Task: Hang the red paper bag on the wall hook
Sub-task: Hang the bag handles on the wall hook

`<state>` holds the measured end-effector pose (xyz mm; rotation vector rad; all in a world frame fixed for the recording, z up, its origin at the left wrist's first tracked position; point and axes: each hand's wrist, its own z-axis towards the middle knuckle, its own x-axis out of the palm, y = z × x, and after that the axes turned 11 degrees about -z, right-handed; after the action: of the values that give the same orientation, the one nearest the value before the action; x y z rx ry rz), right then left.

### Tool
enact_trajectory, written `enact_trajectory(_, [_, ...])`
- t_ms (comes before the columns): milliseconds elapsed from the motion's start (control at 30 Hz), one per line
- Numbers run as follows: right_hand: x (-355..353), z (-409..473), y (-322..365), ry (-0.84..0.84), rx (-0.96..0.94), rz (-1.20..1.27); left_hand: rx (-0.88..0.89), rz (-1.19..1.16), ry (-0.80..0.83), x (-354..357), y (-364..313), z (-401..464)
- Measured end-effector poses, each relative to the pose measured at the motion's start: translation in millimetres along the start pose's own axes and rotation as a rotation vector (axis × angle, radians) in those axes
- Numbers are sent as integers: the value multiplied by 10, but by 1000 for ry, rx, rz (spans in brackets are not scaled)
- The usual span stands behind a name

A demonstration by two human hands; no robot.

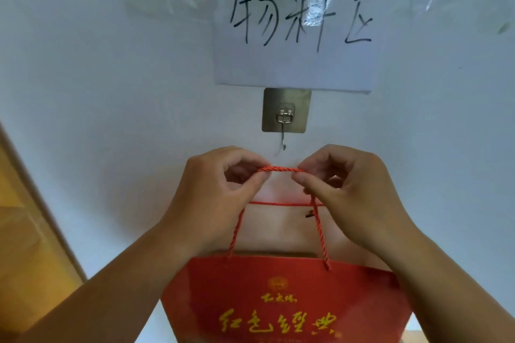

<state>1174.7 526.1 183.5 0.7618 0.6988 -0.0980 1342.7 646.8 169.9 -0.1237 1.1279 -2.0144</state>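
- My left hand [214,192] pinches the left end of the cord [280,169] between thumb and forefinger, the other fingers curled in loosely behind.
- My right hand [348,192] pinches the right end of the same stretch the same way, thumb underneath, forefinger on top.
- Between the two hands the cord runs taut and nearly level, a short red twisted span with a slight upward bow.
- From each pinch the cord drops down and outward to the near top edge of the bag [281,301], the right strand entering the edge near the right side, the left strand near the left side.
- The bag hangs below my hands, against the wall [111,78], its mouth open; I can see the pale inside and the far rim as a thin red line.
- Its front is red with yellow characters and a small round emblem above them; the bottom runs out of view.
- The hook [284,139] sits on the wall just above the cord, in line with the gap between my hands, its tip pointing down and curling forward.
- The cord is below the hook tip and apart from it; the bag is not yet hung.
- The hook hangs from a square metal plate [286,110] stuck to the wall.
- Just above the plate is a white sheet [292,64] with black handwritten characters, a strip of clear tape shining near its top.
- At the lower left a wooden edge [28,203] slants along the wall.
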Motion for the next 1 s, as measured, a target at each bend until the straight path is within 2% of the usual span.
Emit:
enact_trajectory(167, [52, 216, 16, -198, -53, 42, 136, 18, -56, -5, -66, 241])
enact_trajectory(267, [69, 318, 22, -244, -71, 23, 161, -8, -88, -18, -75, 363])
enact_trajectory(467, [97, 456, 20, -226, -40, -36, 154, 22, -124, 2, 17, 480])
enact_trajectory(667, [179, 431, -44, -196, 3, -90, 106, 59, -77, 34, 146, 447])
enact_trajectory(800, [277, 337, -144, -174, -13, -209, 53, 76, -44, 102, 239, 334])
enact_trajectory(1000, [429, 143, -202, -117, 19, -125, -90, 0, 70, 242, 311, 121])
